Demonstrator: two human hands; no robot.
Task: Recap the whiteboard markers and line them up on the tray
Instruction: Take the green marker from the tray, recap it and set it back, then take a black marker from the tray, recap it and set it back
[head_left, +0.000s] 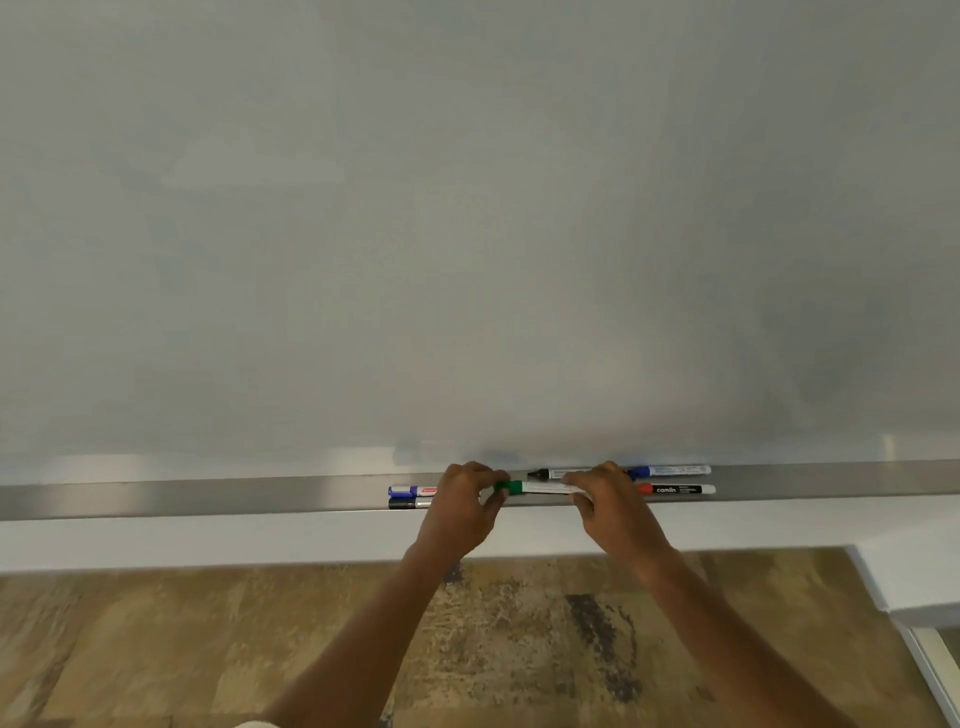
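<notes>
Green plastic sat between the two hands in the head view: the left hand pinched the green cap end of a green marker, while the right hand closed round the far end of its white barrel. The marker lay level, just above the steel tray, near the middle of the tray's length.

Behind it, against the tray's back edge, lay a black marker whose tip looked bare, and a blue marker to its right. A red marker lay along the front edge on the right. Two more, a blue-capped marker and a dark marker, lay side by side left of the left hand.

By my judgement the step in hand was seating the green cap. Next would come a firm push together, then laying the marker flat, parallel to the others; whether the cap was fully home could not be told.
</notes>
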